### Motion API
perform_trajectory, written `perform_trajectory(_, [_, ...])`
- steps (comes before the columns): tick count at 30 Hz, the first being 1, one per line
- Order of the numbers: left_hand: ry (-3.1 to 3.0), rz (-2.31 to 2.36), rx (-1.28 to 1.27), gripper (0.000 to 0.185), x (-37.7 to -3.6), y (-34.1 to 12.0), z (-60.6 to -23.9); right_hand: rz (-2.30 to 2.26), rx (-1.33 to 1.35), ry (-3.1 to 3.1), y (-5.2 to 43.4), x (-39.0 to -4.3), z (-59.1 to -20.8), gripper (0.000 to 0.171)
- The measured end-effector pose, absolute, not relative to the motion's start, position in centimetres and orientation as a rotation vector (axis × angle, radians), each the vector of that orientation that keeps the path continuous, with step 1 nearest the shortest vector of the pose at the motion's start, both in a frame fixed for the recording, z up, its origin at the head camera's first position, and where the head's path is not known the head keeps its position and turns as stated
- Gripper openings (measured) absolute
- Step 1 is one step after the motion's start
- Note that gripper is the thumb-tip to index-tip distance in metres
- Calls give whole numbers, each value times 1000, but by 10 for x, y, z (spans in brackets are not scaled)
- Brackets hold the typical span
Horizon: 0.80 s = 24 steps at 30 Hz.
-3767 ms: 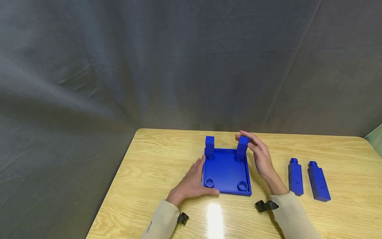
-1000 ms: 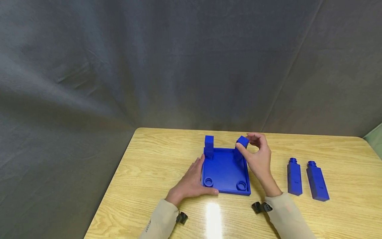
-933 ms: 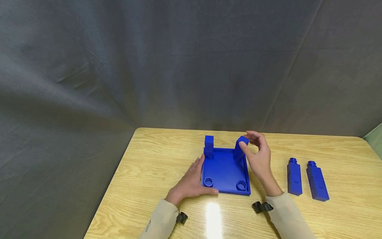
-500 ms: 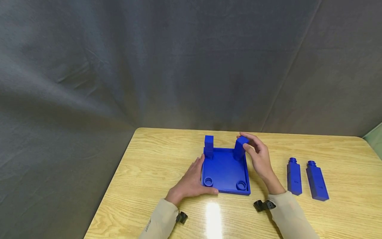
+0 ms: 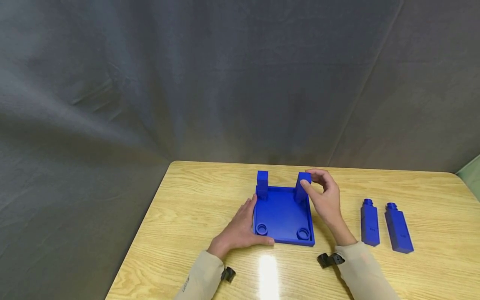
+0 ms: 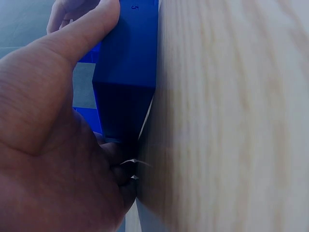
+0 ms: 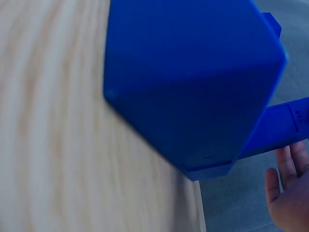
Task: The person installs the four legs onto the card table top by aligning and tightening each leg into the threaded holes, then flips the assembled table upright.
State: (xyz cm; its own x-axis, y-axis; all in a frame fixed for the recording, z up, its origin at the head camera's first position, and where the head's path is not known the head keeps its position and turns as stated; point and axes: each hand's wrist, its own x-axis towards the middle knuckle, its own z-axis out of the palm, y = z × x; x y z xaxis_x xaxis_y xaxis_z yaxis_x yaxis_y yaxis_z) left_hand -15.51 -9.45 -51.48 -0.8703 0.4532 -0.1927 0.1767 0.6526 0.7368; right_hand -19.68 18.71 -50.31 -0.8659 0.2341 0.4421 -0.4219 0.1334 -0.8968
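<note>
A shallow blue square tray [image 5: 283, 216] lies on the table with its rim up. My left hand [image 5: 240, 229] holds its near left corner, the fingers along the left side and the thumb [image 6: 91, 29] on the front edge. Two square blue legs stand upright at the far corners, the left leg [image 5: 262, 183] untouched. My right hand [image 5: 326, 202] pinches the right leg [image 5: 301, 193] near its top, thumb in front and fingers behind, partly hidden. Round sockets [image 5: 262, 228] show at both near corners. In the right wrist view, the held leg [image 7: 277, 125] appears behind the tray's corner.
Two loose blue legs with threaded ends, one left [image 5: 370, 225] and one right [image 5: 399, 229], lie on the wooden table [image 5: 180, 216] to the right of my right hand. A grey curtain [image 5: 240, 83] hangs behind the table.
My right hand has repeatedly shifted its hold around the right leg, and that leg has turned about its upright axis. The left hand and the tray have stayed in place.
</note>
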Motion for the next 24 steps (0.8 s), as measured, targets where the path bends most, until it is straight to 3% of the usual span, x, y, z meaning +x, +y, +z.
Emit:
perform_trajectory(9, [2516, 1069, 510, 142, -155, -96, -516, 1692, 110, -1970, 183, -196, -503, 30])
perform_trajectory(24, [2517, 1069, 517, 142, -156, -95, -517, 1618, 274, -1960, 191, -190, -486, 37])
